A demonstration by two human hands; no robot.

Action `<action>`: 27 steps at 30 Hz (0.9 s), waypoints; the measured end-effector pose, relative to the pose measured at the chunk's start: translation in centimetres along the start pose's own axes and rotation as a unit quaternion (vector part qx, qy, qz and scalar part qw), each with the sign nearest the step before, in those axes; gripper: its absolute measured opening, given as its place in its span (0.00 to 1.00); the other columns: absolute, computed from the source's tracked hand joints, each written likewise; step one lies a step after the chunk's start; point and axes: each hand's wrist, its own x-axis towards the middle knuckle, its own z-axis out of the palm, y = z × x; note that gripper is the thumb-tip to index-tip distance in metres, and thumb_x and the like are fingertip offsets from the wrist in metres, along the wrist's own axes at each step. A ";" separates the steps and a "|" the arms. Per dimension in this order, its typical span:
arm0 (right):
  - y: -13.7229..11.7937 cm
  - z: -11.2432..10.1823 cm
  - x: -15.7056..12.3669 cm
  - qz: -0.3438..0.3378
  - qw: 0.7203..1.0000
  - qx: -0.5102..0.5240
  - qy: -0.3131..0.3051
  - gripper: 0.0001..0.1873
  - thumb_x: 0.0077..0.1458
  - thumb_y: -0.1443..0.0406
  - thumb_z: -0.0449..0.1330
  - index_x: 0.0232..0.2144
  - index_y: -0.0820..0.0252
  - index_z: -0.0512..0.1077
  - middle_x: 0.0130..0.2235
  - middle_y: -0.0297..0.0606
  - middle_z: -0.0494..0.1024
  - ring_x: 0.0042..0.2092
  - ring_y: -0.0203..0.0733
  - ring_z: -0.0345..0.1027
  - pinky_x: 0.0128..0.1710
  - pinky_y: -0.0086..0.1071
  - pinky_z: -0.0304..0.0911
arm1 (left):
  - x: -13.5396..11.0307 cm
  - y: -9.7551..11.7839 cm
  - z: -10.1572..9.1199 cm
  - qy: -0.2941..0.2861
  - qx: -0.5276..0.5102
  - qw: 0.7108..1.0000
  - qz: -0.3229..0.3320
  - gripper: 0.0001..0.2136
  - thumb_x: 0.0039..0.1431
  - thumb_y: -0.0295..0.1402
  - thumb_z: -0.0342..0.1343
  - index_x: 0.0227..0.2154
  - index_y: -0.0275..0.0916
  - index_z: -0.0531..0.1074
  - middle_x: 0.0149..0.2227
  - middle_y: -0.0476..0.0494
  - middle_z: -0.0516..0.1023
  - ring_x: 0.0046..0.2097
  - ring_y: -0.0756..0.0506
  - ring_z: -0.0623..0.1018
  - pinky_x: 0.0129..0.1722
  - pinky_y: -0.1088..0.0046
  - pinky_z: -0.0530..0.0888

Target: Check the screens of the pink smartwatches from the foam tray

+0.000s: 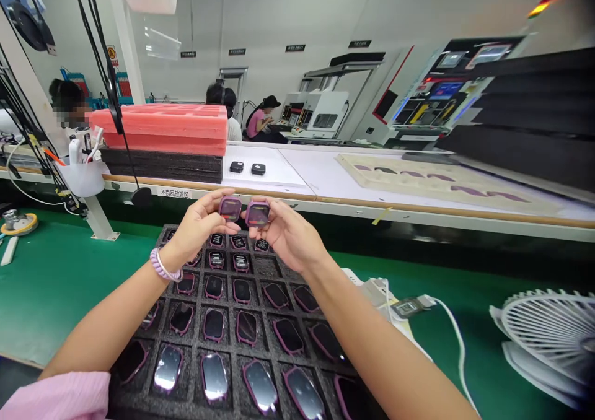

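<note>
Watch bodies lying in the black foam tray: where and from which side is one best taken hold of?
Probably from above, by the two long purple edges. Each watch body lies glass up in its own pocket of the foam tray, so only the rim is reachable, and touching the glass would smudge it.

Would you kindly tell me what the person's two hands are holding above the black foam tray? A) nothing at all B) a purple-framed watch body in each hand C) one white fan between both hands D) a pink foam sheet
B: the left hand pinches one purple-framed watch body and the right hand another watch body, side by side above the foam tray.
</note>
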 end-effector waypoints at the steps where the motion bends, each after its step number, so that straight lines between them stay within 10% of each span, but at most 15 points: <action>1: -0.4 -0.2 0.9 -0.018 1.000 -0.006 0.001 0.23 0.56 0.51 0.66 0.47 0.59 0.71 0.37 0.40 0.77 0.29 0.42 0.70 0.29 0.34 0.65 | 0.8 0.5 0.0 -0.001 -0.004 1.000 0.011 0.27 0.46 0.24 0.57 0.53 0.38 0.69 0.42 0.45 0.77 0.32 0.49 0.82 0.37 0.76 0.81; 9: -3.5 -0.1 5.0 -0.112 0.993 -0.029 -0.021 0.23 0.53 0.51 0.68 0.45 0.56 0.71 0.36 0.36 0.77 0.29 0.41 0.70 0.28 0.33 0.67 | 4.5 3.1 0.9 -0.012 0.004 0.995 0.096 0.33 0.44 0.21 0.57 0.57 0.37 0.66 0.40 0.47 0.78 0.32 0.52 0.80 0.38 0.76 0.79; 27: -6.3 1.4 3.6 -0.126 0.988 -0.050 -0.071 0.29 0.44 0.66 0.71 0.50 0.54 0.68 0.40 0.33 0.77 0.34 0.41 0.73 0.40 0.37 0.72 | 4.5 4.5 2.1 -0.011 0.080 0.973 0.217 0.27 0.47 0.26 0.63 0.54 0.40 0.70 0.38 0.48 0.76 0.32 0.53 0.75 0.36 0.78 0.78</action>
